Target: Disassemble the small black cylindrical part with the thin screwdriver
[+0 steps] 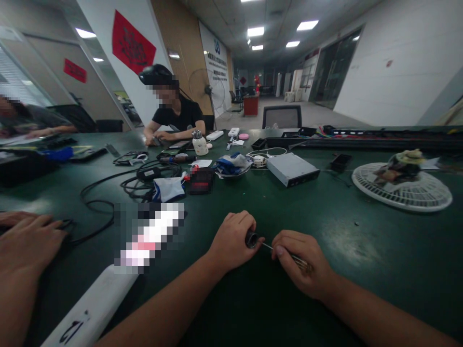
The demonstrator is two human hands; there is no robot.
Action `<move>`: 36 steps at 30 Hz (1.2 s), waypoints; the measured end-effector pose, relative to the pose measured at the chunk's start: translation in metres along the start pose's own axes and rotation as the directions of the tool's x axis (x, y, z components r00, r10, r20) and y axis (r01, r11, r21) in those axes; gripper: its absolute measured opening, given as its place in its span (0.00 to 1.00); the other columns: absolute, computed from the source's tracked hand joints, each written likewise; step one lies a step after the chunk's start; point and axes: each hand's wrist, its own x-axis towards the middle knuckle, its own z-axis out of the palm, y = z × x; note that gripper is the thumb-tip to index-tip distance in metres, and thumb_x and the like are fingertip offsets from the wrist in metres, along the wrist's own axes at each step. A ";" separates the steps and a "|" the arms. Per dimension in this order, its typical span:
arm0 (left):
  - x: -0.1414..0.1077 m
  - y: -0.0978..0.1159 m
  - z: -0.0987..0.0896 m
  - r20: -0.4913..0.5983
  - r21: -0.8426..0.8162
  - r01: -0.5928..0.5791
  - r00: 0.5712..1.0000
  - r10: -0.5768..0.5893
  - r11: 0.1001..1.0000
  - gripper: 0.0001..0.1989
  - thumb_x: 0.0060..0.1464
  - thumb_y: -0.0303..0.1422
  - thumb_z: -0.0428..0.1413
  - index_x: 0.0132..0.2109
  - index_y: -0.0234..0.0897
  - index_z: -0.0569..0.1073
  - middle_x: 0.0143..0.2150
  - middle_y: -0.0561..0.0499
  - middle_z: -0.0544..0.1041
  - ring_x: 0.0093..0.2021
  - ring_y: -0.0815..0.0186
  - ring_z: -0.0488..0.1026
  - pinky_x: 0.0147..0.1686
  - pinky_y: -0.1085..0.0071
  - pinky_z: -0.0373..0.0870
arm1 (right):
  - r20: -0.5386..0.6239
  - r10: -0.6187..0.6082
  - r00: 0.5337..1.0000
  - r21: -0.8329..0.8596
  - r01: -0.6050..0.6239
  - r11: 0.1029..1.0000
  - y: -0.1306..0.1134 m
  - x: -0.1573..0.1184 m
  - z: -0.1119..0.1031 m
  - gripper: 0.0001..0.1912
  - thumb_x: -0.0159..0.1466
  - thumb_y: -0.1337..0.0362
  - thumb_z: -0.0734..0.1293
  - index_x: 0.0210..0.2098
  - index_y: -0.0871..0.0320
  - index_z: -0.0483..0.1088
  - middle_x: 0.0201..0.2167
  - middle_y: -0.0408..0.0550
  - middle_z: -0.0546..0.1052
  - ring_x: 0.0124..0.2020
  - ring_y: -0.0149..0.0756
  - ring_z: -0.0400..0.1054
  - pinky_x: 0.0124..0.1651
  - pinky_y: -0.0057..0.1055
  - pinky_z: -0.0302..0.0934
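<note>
My left hand is closed around a small dark cylindrical part. Its round open end faces right, toward my other hand; the rest is hidden in my fingers. A slim screwdriver with a yellowish, see-through handle is gripped in my right hand. Its thin metal shaft points left, and the tip is close to the opening of the dark part. Whether the tip touches it, I cannot tell. Both hands are low over the green table.
Another person's hand and a long white object are at left. Beyond lie black cables, a blue-and-white cloth in a bowl, a grey drive box and a white fan grille. A person sits opposite.
</note>
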 end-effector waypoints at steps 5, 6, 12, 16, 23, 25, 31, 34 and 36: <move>0.000 0.000 0.000 -0.001 -0.008 0.005 1.000 -0.005 1.000 0.12 0.53 0.34 0.60 0.34 0.40 0.62 0.35 0.53 0.69 0.36 0.62 0.66 0.37 0.65 0.60 | 0.051 -0.024 0.998 0.056 0.021 0.998 -0.001 0.001 0.000 0.08 0.68 0.72 0.61 0.34 0.60 0.70 0.30 0.49 0.74 0.33 0.34 0.69 0.37 0.31 0.62; 0.000 0.000 0.000 0.001 -0.008 0.003 1.000 -0.003 1.000 0.12 0.53 0.34 0.60 0.34 0.39 0.62 0.35 0.53 0.69 0.36 0.62 0.66 0.37 0.65 0.60 | 0.072 -0.029 0.997 0.053 0.026 0.998 -0.001 0.001 0.000 0.08 0.68 0.72 0.61 0.34 0.60 0.70 0.30 0.48 0.74 0.33 0.34 0.69 0.37 0.32 0.62; 0.000 0.000 0.000 -0.002 -0.004 -0.005 1.000 0.005 1.000 0.12 0.54 0.34 0.60 0.35 0.39 0.62 0.35 0.53 0.68 0.36 0.62 0.66 0.37 0.65 0.60 | -0.007 0.010 1.000 0.014 -0.010 1.000 0.000 0.000 0.000 0.10 0.69 0.72 0.60 0.32 0.60 0.69 0.29 0.47 0.73 0.31 0.33 0.68 0.35 0.31 0.61; 0.000 0.000 0.000 -0.006 -0.012 -0.007 1.000 0.007 1.000 0.12 0.54 0.34 0.60 0.35 0.39 0.62 0.35 0.53 0.69 0.36 0.62 0.66 0.37 0.65 0.60 | 0.054 -0.011 0.998 0.067 0.008 0.998 -0.001 0.000 0.000 0.09 0.69 0.71 0.60 0.34 0.60 0.70 0.31 0.49 0.74 0.33 0.34 0.69 0.38 0.31 0.63; 0.000 0.000 0.000 -0.007 -0.007 -0.006 1.000 0.006 1.000 0.12 0.53 0.34 0.60 0.35 0.39 0.62 0.35 0.53 0.68 0.36 0.62 0.65 0.37 0.65 0.59 | -0.001 -0.002 1.000 0.027 0.002 1.000 0.000 0.000 -0.001 0.10 0.69 0.71 0.60 0.32 0.60 0.69 0.29 0.47 0.73 0.31 0.32 0.68 0.36 0.31 0.61; 0.000 0.000 0.000 -0.012 -0.006 -0.002 1.000 0.002 1.000 0.12 0.53 0.34 0.60 0.35 0.39 0.62 0.35 0.53 0.69 0.36 0.62 0.65 0.37 0.65 0.59 | 0.007 -0.002 1.000 0.043 0.002 0.999 0.001 0.001 -0.001 0.09 0.69 0.71 0.60 0.33 0.60 0.69 0.30 0.48 0.73 0.32 0.33 0.68 0.37 0.31 0.62; 0.000 0.000 0.001 -0.005 -0.005 -0.009 1.000 0.009 1.000 0.12 0.53 0.35 0.60 0.35 0.40 0.62 0.35 0.53 0.69 0.36 0.62 0.66 0.37 0.65 0.59 | 0.061 -0.009 0.998 0.020 0.007 1.000 0.001 -0.001 0.000 0.10 0.69 0.70 0.60 0.31 0.59 0.68 0.27 0.46 0.72 0.29 0.33 0.67 0.34 0.31 0.60; 0.000 0.000 0.001 -0.004 -0.006 -0.007 1.000 0.007 1.000 0.12 0.54 0.35 0.60 0.35 0.40 0.62 0.35 0.53 0.68 0.36 0.62 0.66 0.37 0.65 0.59 | 0.001 0.008 1.000 0.017 -0.008 1.000 0.000 0.000 0.000 0.11 0.69 0.71 0.59 0.32 0.59 0.68 0.28 0.47 0.72 0.30 0.33 0.67 0.34 0.31 0.60; 0.000 0.000 0.001 -0.004 -0.006 -0.003 1.000 0.003 1.000 0.12 0.53 0.34 0.60 0.35 0.40 0.62 0.35 0.53 0.68 0.36 0.62 0.66 0.38 0.65 0.60 | 0.012 -0.002 1.000 0.047 0.001 0.999 -0.001 0.001 0.000 0.10 0.69 0.71 0.59 0.33 0.59 0.69 0.30 0.48 0.73 0.32 0.33 0.68 0.36 0.31 0.62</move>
